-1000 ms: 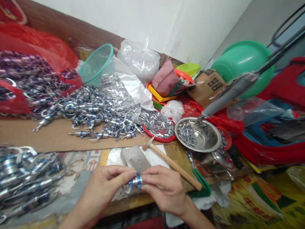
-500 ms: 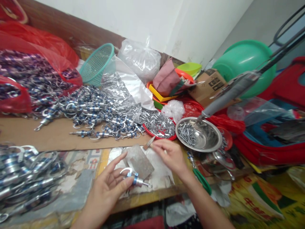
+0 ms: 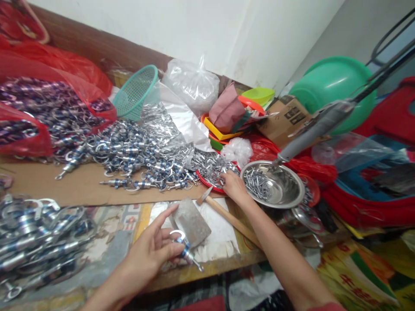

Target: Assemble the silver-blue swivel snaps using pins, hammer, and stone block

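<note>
My left hand [image 3: 155,248] pinches a small silver fitting [image 3: 185,250] with blue bands, a curved clip and a rod ending in a small eye. It hovers at the near edge of a grey metal block [image 3: 191,222] lying on white paper. Off to the right, my right hand [image 3: 234,186] reaches into the red tray [image 3: 207,182] of small metal pieces [image 3: 215,166]. Its fingers are drawn together at the pieces; what they grip is too small to tell. A hammer [image 3: 231,216] with a wooden handle rests beside the block, partly under my right forearm.
Blue-banded fittings are heaped on cardboard [image 3: 78,190], with another pile [image 3: 39,246] at near left. A steel bowl [image 3: 292,196] of pins stands right of the tray, under a grey-handled tool [image 3: 317,127]. Behind are a teal basket [image 3: 136,93] and a red bag [image 3: 65,60].
My right hand has moved from beside the hammer head up to the tray, leaving the hammer's handle visible. The fitting in my left hand now tilts further downward at its rod end.
</note>
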The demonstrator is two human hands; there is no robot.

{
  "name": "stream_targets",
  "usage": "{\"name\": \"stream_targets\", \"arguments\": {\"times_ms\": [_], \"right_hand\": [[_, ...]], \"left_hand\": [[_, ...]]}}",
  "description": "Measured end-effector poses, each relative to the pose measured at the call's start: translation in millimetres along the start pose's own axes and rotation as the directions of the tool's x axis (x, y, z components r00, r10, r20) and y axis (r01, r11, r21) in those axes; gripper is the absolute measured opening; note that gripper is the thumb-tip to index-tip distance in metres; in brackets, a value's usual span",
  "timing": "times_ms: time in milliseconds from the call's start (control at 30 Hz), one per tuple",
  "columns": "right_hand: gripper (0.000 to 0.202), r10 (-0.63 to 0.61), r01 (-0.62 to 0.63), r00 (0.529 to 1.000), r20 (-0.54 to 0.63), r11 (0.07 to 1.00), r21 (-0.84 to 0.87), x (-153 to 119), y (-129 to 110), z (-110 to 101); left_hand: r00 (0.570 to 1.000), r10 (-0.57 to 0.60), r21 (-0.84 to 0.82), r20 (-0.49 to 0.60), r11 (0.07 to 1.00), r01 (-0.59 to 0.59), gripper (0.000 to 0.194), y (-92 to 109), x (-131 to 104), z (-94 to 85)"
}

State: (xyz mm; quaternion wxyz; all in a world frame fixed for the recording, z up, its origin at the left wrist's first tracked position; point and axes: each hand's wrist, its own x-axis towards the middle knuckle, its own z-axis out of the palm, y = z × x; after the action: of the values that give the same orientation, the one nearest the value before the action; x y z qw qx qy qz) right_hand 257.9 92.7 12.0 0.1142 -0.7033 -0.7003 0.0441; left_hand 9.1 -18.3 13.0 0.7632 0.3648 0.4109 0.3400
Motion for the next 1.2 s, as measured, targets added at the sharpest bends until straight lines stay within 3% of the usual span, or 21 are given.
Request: {"name": "stream_targets", "arguments": {"times_ms": [167,267,367,467,633,800,1033,1200], "right_hand": [[0.019,-0.063,0.060,0.998,0.002,0.969,0.240,-41.7,-21.7,-10.8],[0.009,-0.197,0.141,0.979,0.056,0.849,0.510,-82.3,-46.5,-19.0],[0.009,-0.391,0.279,0.915,0.095,0.787,0.550,-111.4,-65.1,-27.1],[0.010,-0.471,0.347,0.871,0.137,0.788,0.509,-118.8,-75.1,-29.8],[0.010,-0.474,0.374,0.873,0.115,0.801,0.467,-111.6,-86.8,-17.1],[0.011,-0.322,0.215,0.943,0.080,0.777,0.591,-112.5,-92.4,-1.1],[0.014,-0.272,0.127,0.952,0.138,0.766,0.630,-111.0,-92.9,-1.5],[0.016,-0.276,0.193,0.959,0.070,0.810,0.553,-114.8,-97.7,-1.2]], "left_hand": [[1.000,0.007,0.018,0.023,1.000,-0.007,0.087,-0.2,7.4,-5.8],[0.999,0.006,-0.010,0.043,1.000,-0.006,0.091,-1.0,10.9,-9.7],[0.999,-0.003,-0.021,0.048,1.000,0.004,0.093,-0.8,11.7,-10.7],[0.999,0.001,-0.016,0.051,1.000,-0.001,0.093,0.1,10.6,-9.9],[0.998,0.024,-0.027,0.060,0.999,-0.023,0.091,-0.9,10.0,-10.3],[0.999,0.011,-0.028,0.049,1.000,-0.010,0.091,-1.7,11.7,-11.4],[0.999,0.012,-0.025,0.045,1.000,-0.011,0.092,-1.7,11.1,-11.5],[0.998,0.020,-0.042,0.056,0.999,-0.017,0.090,-4.0,11.4,-12.6]]}}
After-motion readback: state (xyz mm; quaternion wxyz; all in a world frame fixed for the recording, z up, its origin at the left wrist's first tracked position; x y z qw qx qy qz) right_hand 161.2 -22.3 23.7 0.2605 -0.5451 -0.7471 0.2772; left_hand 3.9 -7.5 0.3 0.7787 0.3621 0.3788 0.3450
